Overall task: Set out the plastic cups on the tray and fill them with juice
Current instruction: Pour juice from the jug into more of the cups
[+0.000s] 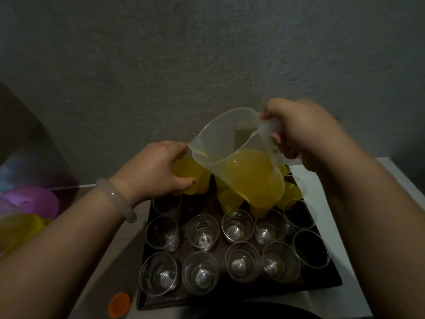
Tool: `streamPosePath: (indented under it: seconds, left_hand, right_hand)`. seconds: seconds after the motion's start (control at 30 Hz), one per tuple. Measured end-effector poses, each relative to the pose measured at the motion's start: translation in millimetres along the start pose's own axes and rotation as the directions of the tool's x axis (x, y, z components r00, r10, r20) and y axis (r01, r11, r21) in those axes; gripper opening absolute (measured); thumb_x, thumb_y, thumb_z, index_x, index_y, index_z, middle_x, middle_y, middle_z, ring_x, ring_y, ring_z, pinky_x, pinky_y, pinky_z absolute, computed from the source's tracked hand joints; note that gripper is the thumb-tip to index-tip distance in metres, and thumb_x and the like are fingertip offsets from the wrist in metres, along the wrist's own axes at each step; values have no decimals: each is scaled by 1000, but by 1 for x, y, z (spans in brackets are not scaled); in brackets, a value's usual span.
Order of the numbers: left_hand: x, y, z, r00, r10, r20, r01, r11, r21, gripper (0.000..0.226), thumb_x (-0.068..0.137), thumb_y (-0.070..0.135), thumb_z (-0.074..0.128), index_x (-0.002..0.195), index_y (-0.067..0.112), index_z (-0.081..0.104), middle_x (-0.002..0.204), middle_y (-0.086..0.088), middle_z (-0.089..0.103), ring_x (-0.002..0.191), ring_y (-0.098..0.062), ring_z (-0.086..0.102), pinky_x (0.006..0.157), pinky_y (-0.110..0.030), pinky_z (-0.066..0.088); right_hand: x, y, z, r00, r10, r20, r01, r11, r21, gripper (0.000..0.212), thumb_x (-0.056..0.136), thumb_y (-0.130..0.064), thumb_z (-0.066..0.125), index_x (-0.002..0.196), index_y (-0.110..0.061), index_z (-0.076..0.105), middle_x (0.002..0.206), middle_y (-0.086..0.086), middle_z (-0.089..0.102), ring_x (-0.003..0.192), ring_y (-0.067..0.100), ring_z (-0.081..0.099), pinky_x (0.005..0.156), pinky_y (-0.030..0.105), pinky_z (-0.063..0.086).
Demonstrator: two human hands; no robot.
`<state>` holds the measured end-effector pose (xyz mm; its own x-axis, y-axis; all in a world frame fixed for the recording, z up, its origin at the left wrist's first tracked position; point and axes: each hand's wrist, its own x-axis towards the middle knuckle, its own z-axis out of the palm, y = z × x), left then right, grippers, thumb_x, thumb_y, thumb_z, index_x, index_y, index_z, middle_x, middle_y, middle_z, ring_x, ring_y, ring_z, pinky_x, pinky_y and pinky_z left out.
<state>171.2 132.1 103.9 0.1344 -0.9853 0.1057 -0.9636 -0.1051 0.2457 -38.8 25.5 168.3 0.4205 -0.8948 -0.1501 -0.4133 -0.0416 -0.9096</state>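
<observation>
Grey, rough-textured wall (161,65) backed a white bench (354,302) carrying a dark tray (174,301). Clear plastic cups (238,225) stood in rows across the tray: those by its far edge (230,199) held yellow juice (250,176), while the rows toward its near edge were empty.

The right hand (299,134) gripped the handle of a translucent jug (230,143), which was tilted with its spout toward the tray's far-left corner and looked roughly a third full. The left hand (158,171), with a pale bracelet (117,199) at the wrist, was curled round a filled cup (186,171) at that corner, just below the spout. Whether juice was flowing at this instant could not be told, since dim light and the jug wall obscured the cup's rim.

An orange lid (119,305) lay near the bench's near-left edge, and blurred purple plasticware (34,201) sat beyond its left edge.

Judged from this arrangement, filling was under way and about half remained. The pour would go best with the spout low over the rim and the tilt increased slowly, since a part-empty jug surges. The light cup should be steadied throughout, and the jug righted before the level neared the brim. Working from far edge to near would avoid reaching over full cups.
</observation>
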Motion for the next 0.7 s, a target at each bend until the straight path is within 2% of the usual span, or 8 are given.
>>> streamPosePath:
  seconds: [0.07, 0.13, 0.23, 0.33, 0.43, 0.53, 0.7]
  left_hand:
    - [0, 1, 1, 1000, -4, 4, 4, 1000, 5, 71, 71, 42, 77, 132, 15, 54, 118, -4, 62, 105, -18, 58, 84, -21, 41]
    - [0, 3, 2, 1000, -15, -2, 15, 1000, -2, 72, 71, 40, 79, 132, 12, 53, 119, -5, 62, 105, -19, 59, 81, -19, 39]
    - [-1, 5, 4, 1000, -21, -9, 21, 1000, -17, 73, 70, 36, 81, 132, 9, 53, 120, -7, 62, 105, -19, 60, 85, -20, 40]
    - [-2, 6, 6, 1000, -8, 9, 8, 1000, -25, 74, 69, 36, 82, 133, 10, 52, 120, -6, 61, 104, -18, 59, 88, -21, 42]
    - [0, 9, 9, 998, 27, 59, -25, 999, -35, 77, 69, 37, 81, 135, 11, 50, 121, -5, 60, 106, -16, 59, 91, -22, 43]
    - [3, 14, 10, 990, 83, 113, -81, 996, -28, 82, 68, 44, 80, 137, 12, 48, 123, -4, 58, 108, -15, 57, 90, -16, 40]
    - [11, 14, 17, 970, 135, 203, -146, 989, 40, 82, 72, 39, 77, 142, 16, 40, 129, -2, 50, 115, -14, 50, 87, -7, 29]
  right_hand:
    - [-1, 8, -1, 999, 2, -42, 3, 994, 111, 45, 82, -28, 55, 39, -18, 51, 40, -1, 40, 34, 14, 33, 46, 30, 26]
    - [-1, 13, -1, 997, 5, -78, 11, 980, 197, 44, 84, -26, 53, 41, -18, 52, 39, -3, 39, 34, 12, 33, 46, 29, 25]
    - [0, 19, -2, 993, -1, -116, 41, 938, 343, 51, 86, -23, 50, 35, -19, 51, 38, -4, 37, 33, 11, 30, 45, 27, 22]
    - [-2, 25, -1, 988, 2, -157, 73, 879, 470, 44, 83, -25, 52, 39, -19, 49, 39, -3, 37, 34, 12, 29, 43, 26, 22]
    - [-3, 31, -1, 982, -9, -187, 107, 850, 516, 47, 86, -23, 50, 39, -20, 50, 40, -4, 38, 34, 11, 30, 41, 24, 24]
    - [-2, 34, -1, 978, 11, -210, 107, 834, 541, 53, 88, -23, 49, 35, -21, 52, 40, -5, 38, 34, 11, 32, 41, 24, 26]
    - [1, 40, -1, 968, -1, -250, 134, 847, 514, 37, 73, -33, 53, 39, -20, 55, 41, -4, 39, 37, 13, 34, 45, 28, 27]
